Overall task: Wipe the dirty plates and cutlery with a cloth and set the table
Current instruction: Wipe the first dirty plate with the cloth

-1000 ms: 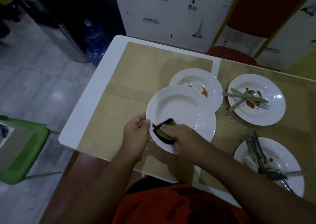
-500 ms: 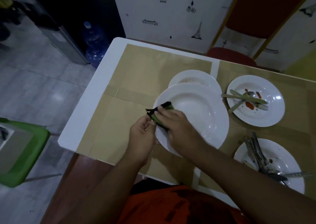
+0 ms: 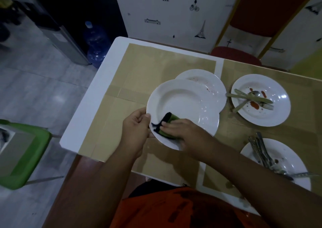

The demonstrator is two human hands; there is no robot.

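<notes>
A clean-looking white plate (image 3: 184,104) is held above the table by my left hand (image 3: 136,131), which grips its left rim. My right hand (image 3: 185,133) presses a green and black cloth (image 3: 166,125) onto the plate's near rim. Behind it lies a second white plate (image 3: 209,83) with reddish specks, partly covered. To the right, a plate (image 3: 277,116) with red sauce carries a fork, a spoon and a knife (image 3: 250,98). At the near right another stained plate (image 3: 292,159) holds a bundle of cutlery (image 3: 261,151).
Tan placemats (image 3: 156,67) cover the white table (image 3: 90,102). A red chair (image 3: 235,55) stands at the far side, a green stool (image 3: 26,156) on the floor at the left, and a blue water jug (image 3: 95,43) beyond the table's far left corner.
The cloth under my right hand slid from the plate's left rim back down to the near rim, and the held plate shifted slightly left. The other plates stayed put.
</notes>
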